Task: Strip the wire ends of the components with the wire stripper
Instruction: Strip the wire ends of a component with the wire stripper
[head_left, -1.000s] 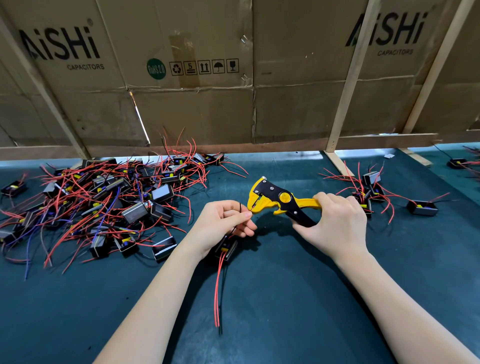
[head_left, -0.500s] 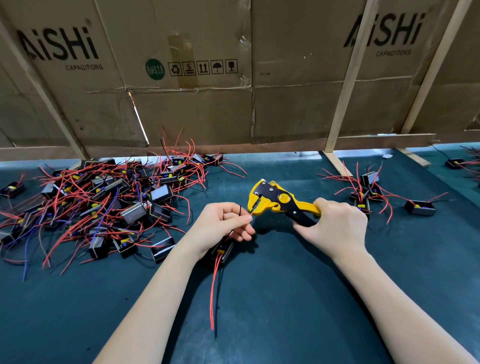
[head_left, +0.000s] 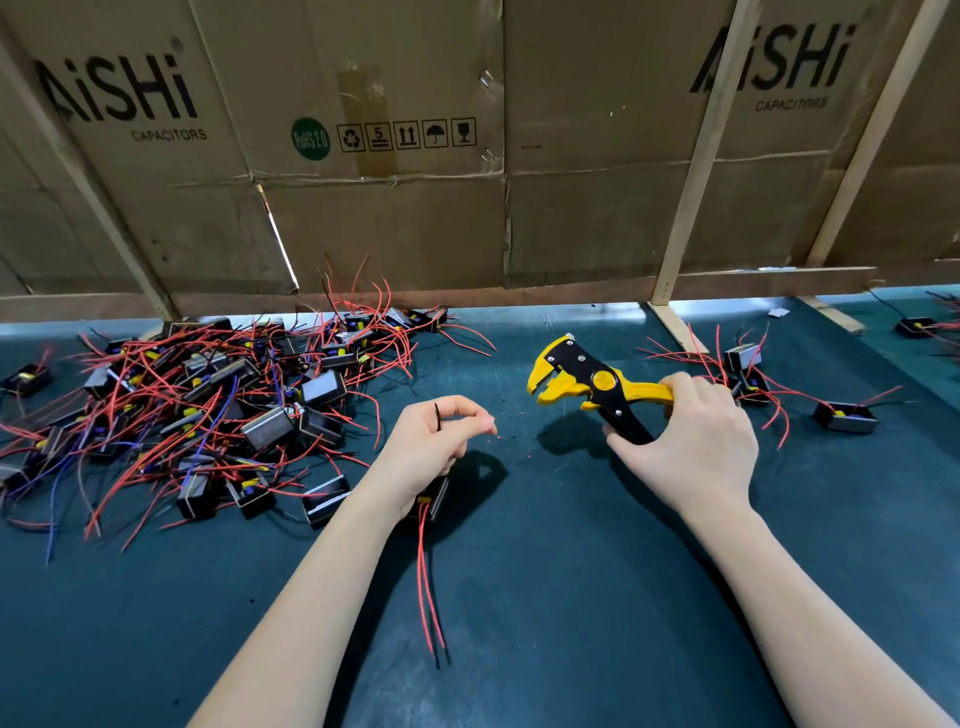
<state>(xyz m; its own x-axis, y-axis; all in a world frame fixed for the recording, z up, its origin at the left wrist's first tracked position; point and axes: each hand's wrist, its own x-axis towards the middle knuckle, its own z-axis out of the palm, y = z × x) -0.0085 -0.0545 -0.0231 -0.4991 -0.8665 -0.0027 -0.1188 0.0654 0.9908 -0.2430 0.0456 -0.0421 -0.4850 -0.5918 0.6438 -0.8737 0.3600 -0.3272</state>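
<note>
Black wire end (head_left: 437, 415) stands upright, pinched in the left hand (head_left: 434, 447), left of the open-mouthed wire stripper (head_left: 587, 382) the right hand (head_left: 691, 441) grips.

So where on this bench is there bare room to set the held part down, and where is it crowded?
Bare mat lies between the forearms and at the near left corner, below the big pile. Another strip runs behind the wire stripper, up to the cardboard wall. The far left pile and the small cluster on the right are crowded.

Two bare forearms enter from the lower edge of the frame, sleeveless and slender, each ending in an ungloved hand: left hand (head_left: 434, 447), right hand (head_left: 696, 441), with no rings or watch.
</note>
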